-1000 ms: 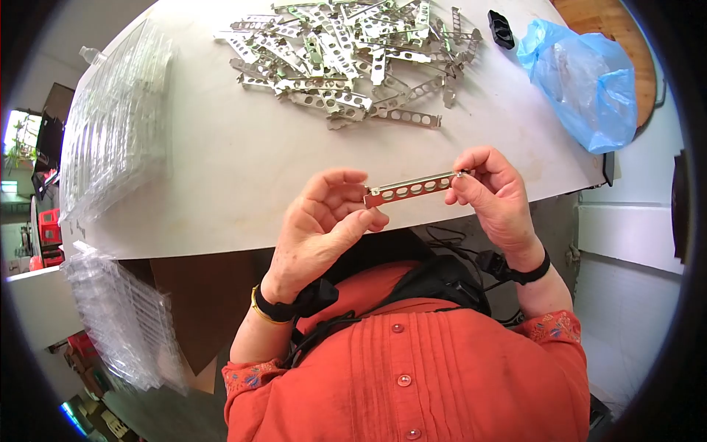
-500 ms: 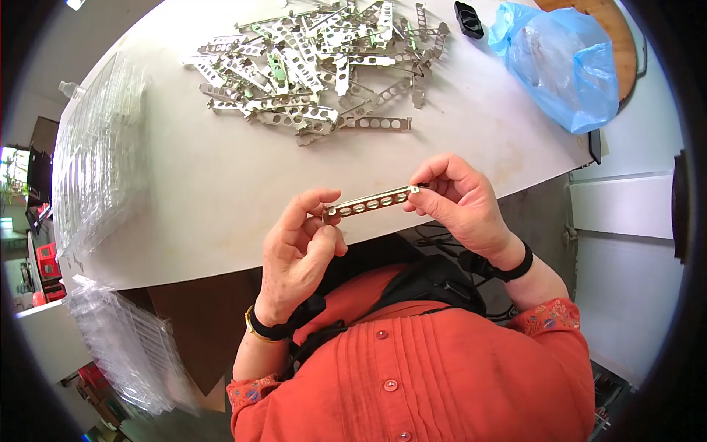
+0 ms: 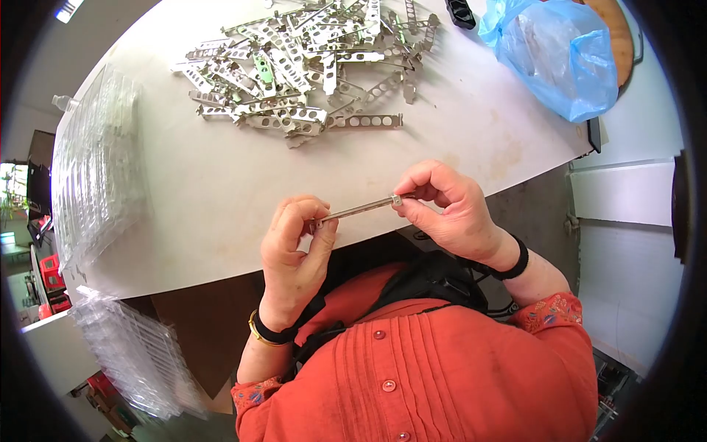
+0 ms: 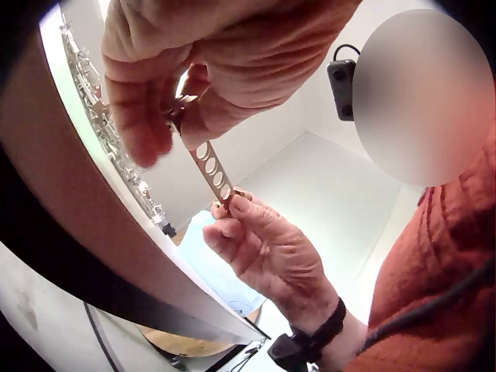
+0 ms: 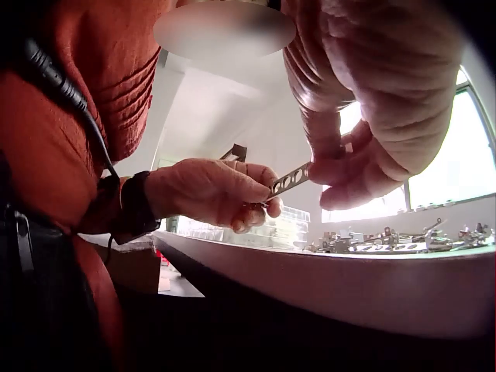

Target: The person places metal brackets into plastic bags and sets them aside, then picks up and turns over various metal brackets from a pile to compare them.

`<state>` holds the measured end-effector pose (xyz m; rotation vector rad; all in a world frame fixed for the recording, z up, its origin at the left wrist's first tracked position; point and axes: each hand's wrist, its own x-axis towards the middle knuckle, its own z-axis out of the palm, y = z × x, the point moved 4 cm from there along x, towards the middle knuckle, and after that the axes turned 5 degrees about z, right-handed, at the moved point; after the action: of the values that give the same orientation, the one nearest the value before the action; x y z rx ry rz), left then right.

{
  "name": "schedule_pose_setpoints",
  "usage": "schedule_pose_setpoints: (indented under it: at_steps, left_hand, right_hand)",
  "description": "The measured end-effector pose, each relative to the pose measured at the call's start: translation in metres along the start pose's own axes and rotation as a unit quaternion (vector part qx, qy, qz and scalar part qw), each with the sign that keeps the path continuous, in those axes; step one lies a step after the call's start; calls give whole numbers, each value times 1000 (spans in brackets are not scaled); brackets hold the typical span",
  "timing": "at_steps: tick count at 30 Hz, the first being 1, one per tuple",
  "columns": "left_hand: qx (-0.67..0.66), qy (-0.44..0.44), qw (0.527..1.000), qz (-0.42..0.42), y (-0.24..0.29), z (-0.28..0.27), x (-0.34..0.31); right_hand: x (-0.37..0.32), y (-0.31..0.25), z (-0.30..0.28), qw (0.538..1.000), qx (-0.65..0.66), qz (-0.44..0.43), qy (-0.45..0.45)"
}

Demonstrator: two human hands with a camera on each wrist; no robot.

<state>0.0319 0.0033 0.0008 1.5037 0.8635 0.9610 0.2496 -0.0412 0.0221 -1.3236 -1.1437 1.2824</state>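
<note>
A slim metal slot bracket (image 3: pixel 357 211) is held level between both hands above the table's near edge, its narrow side facing up in the head view. Round holes along its face show in the left wrist view, where the bracket (image 4: pixel 211 165) runs from hand to hand. My left hand (image 3: pixel 294 247) pinches one end between thumb and fingers. The other end, with its bent tab, is pinched by my right hand (image 3: pixel 449 210). The fingers cover both tips of the bracket.
Similar brackets (image 3: pixel 329 74) lie in a loose pile on the white table (image 3: pixel 221 221). Clear plastic trays (image 3: pixel 99 169) are stacked at the left, with more trays (image 3: pixel 140 353) below table height. A blue plastic bag (image 3: pixel 552 59) and a black object (image 3: pixel 460 13) lie at the right.
The bracket has turned from its holed face to its narrow edge. My left fingers have closed onto its end. Both hands now appear farther left and lower, as the head view has shifted too.
</note>
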Motion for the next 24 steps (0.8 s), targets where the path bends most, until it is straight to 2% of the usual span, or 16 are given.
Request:
schedule_pose_setpoints:
  at_steps: [2, 3, 5, 6, 8, 11, 18, 21, 23, 24]
  left_hand:
    - [208, 11, 967, 145, 13, 1, 4]
    - [208, 10, 967, 144, 13, 1, 6]
    - [308, 23, 928, 207, 18, 4, 7]
    - [308, 23, 928, 206, 17, 5, 8]
    - [357, 19, 908, 220, 11, 9, 9]
    - [387, 5, 895, 221, 2, 13, 8]
    - [362, -1, 907, 213, 7, 11, 5]
    - [385, -17, 892, 238, 8, 12, 13]
    - [398, -29, 894, 205, 9, 14, 11]
    - [391, -31, 894, 219, 12, 16, 11]
  right_hand:
    - [2, -9, -2, 969, -205, -135, 20]
    - [3, -7, -3, 969, -204, -134, 20]
    - [3, -7, -2, 947, -268, -174, 45]
    - [5, -6, -4, 947, -267, -173, 44]
    - [7, -8, -4, 878, -423, -217, 46]
    - [9, 4, -5, 886, -422, -192, 27]
    - [5, 1, -4, 882, -425, -201, 32]
    - [10, 6, -5, 865, -457, -206, 10]
    - [8, 6, -3, 856, -469, -218, -12]
    - [7, 5, -3, 850, -479, -219, 0]
